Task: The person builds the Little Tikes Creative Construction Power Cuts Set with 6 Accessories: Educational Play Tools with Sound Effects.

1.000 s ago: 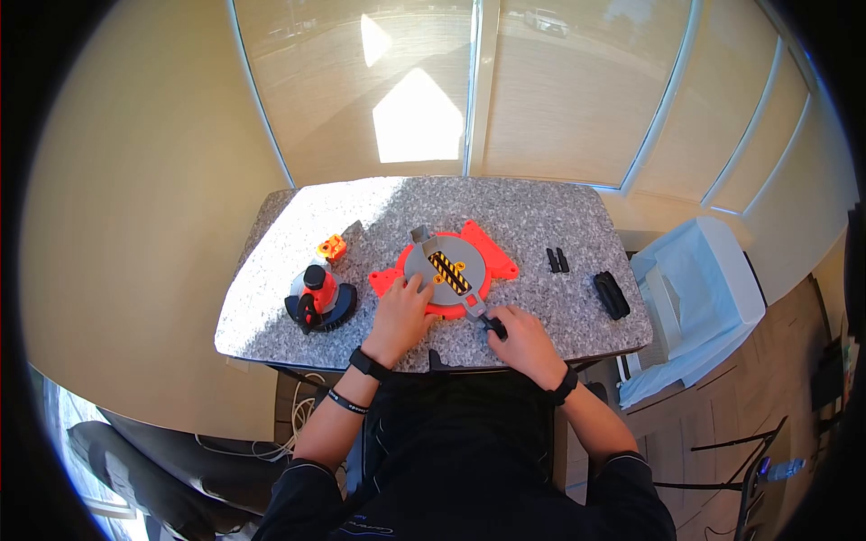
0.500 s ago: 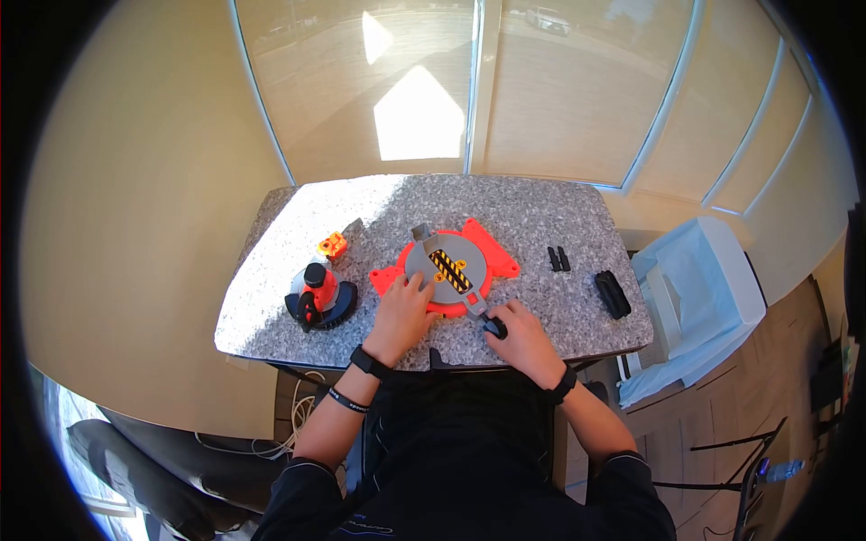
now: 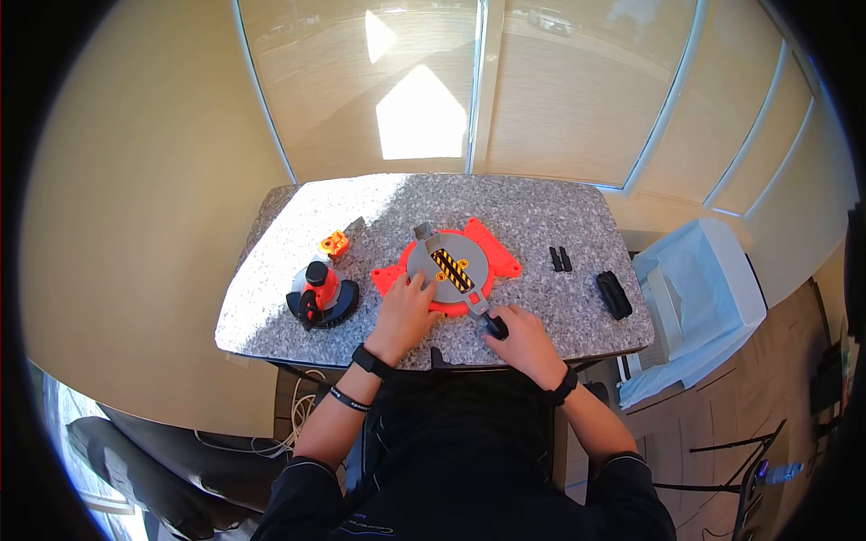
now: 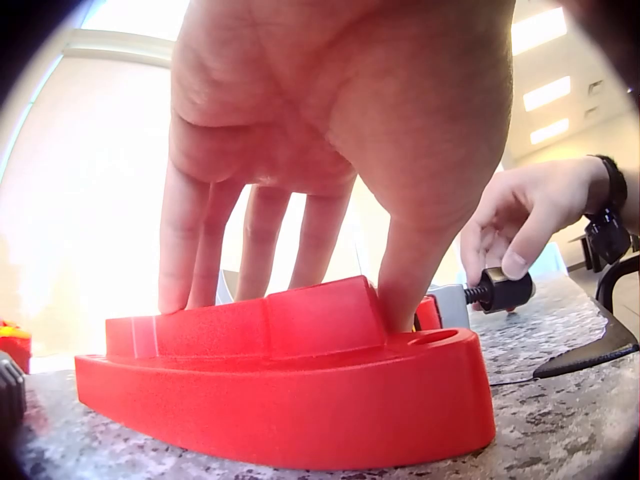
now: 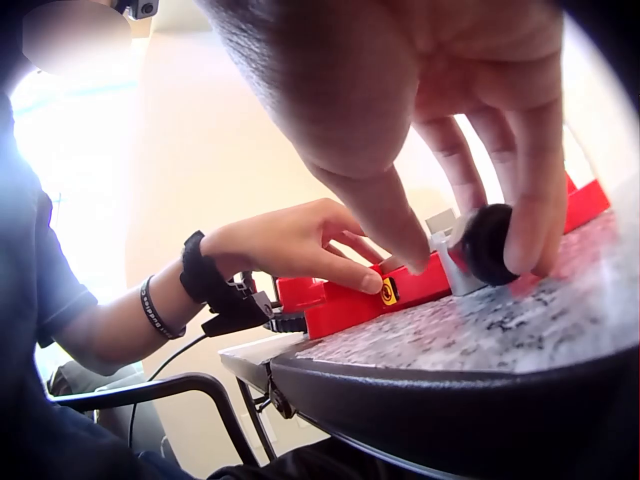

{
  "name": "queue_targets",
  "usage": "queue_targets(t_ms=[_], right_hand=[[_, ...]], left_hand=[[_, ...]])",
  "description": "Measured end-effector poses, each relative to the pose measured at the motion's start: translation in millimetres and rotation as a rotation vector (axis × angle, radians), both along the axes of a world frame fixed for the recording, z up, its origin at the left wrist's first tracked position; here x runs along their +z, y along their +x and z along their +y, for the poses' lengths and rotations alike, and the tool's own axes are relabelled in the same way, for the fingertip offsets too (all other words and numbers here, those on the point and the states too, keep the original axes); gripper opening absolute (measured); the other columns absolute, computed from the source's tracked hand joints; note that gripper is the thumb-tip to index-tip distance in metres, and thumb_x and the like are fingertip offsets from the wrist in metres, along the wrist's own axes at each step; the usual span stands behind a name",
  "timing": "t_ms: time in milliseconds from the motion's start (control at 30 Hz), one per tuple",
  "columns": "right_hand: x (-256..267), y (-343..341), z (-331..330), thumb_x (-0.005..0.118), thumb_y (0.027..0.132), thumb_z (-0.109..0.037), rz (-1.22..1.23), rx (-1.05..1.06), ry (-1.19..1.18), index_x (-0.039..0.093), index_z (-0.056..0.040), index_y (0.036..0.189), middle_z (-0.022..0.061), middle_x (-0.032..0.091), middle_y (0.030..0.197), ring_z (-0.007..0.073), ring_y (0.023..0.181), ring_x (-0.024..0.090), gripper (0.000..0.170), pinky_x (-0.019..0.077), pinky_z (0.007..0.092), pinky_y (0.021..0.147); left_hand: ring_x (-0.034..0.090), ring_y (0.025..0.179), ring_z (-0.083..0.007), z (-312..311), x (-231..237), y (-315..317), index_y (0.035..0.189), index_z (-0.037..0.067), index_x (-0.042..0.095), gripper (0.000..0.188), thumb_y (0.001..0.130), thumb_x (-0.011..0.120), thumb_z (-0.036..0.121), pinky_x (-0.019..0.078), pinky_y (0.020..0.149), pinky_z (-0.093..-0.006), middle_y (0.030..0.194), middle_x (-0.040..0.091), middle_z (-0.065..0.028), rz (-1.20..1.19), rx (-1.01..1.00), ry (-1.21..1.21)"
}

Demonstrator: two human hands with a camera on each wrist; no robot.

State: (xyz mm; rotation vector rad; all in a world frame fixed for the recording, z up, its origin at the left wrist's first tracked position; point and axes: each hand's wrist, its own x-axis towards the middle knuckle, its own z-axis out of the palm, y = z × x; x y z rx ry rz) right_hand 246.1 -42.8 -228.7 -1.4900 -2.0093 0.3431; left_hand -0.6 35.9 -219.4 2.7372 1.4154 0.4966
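A red base (image 3: 485,242) with a round grey turntable (image 3: 469,249) lies flat on the speckled table, a black-and-yellow striped strip (image 3: 452,270) across its middle. My left hand (image 3: 403,317) rests on its near left side, fingers spread and pointing down onto the red base (image 4: 300,400) in the left wrist view. At the front of the turntable, my right hand (image 3: 525,343) pinches a black knob (image 3: 497,328) on a grey arm. The right wrist view has the knob (image 5: 488,245) between thumb and fingers.
A red and black saw part (image 3: 322,296) stands at the left, with an orange-yellow piece (image 3: 334,244) behind it. Small black parts (image 3: 560,260) and a black ribbed piece (image 3: 613,296) lie at the right. A bin with a light liner (image 3: 722,298) is beside the table.
The right fingers have shifted slightly around the knob. The left hand and the red base have stayed in nearly the same place.
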Motion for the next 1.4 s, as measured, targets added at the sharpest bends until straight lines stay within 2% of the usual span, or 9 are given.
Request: queue_targets(t_ms=[233,400,633,800,933,1200,1400], right_hand=[[-7.5,0.0,2.2,0.077,0.085,-0.016,0.026,-0.015,0.025,0.063,-0.0029,0.112,0.0207,0.060,0.103,0.0469,0.091,0.066,0.033,0.0548,0.0534,0.078],[-2.4,-2.3,1.2,0.071,0.088,-0.015,-0.010,-0.034,0.014,0.064,-0.0026,0.112,0.0227,0.065,0.100,0.0467,0.088,0.066,0.028,0.0544,0.0546,0.077],[-5.4,-3.2,0.1,0.072,0.089,-0.014,0.020,-0.038,0.013,0.064,-0.0022,0.113,0.0231,0.067,0.102,0.0467,0.088,0.066,0.028,0.0543,0.0549,0.079],[-2.5,-1.9,-1.5,0.077,0.085,-0.014,0.043,-0.009,0.001,0.064,-0.0024,0.113,0.0228,0.062,0.107,0.0472,0.090,0.066,0.033,0.0549,0.0539,0.080],[-4.9,-2.3,0.7,0.076,0.085,-0.014,0.022,-0.019,-0.008,0.064,-0.0024,0.114,0.0226,0.060,0.107,0.0474,0.091,0.066,0.033,0.0551,0.0536,0.080],[-9.0,-0.8,2.2,0.071,0.088,-0.014,0.033,-0.034,0.044,0.066,-0.0023,0.115,0.0236,0.067,0.101,0.0465,0.090,0.067,0.030,0.0549,0.0538,0.080],[-3.9,0.3,1.5,0.075,0.085,-0.014,0.000,-0.019,-0.033,0.067,-0.0023,0.116,0.0234,0.069,0.102,0.0458,0.092,0.067,0.034,0.0549,0.0531,0.082]], left_hand=[[0.058,0.124,-0.0387,-0.1,-1.6,-0.6,0.125,0.005,0.064,0.051,0.081,0.084,0.024,0.0553,0.097,-0.0468,0.137,0.059,-0.0168,-0.016,-0.005,0.018],[0.058,0.124,-0.0385,0.1,-1.6,-0.5,0.125,0.005,0.064,0.052,0.081,0.084,0.024,0.0555,0.096,-0.0464,0.137,0.059,-0.0166,-0.011,-0.004,0.016],[0.058,0.124,-0.0379,-0.5,-1.2,0.3,0.126,0.006,0.064,0.053,0.081,0.084,0.024,0.0557,0.096,-0.0460,0.136,0.059,-0.0164,-0.005,0.002,0.013],[0.058,0.124,-0.0381,-0.2,-0.2,0.1,0.126,0.005,0.064,0.053,0.081,0.084,0.024,0.0555,0.097,-0.0460,0.136,0.060,-0.0168,-0.011,-0.001,0.017],[0.058,0.124,-0.0386,0.3,-0.3,-0.2,0.126,0.005,0.064,0.053,0.081,0.084,0.024,0.0553,0.097,-0.0464,0.136,0.060,-0.0172,-0.014,-0.005,0.015],[0.058,0.124,-0.0387,-0.4,2.4,1.0,0.126,0.005,0.065,0.053,0.081,0.084,0.024,0.0550,0.098,-0.0461,0.137,0.060,-0.0172,0.001,0.007,-0.019],[0.059,0.125,-0.0388,0.0,0.6,1.1,0.126,0.005,0.065,0.053,0.081,0.084,0.024,0.0551,0.098,-0.0462,0.137,0.060,-0.0173,0.007,0.007,-0.005]])
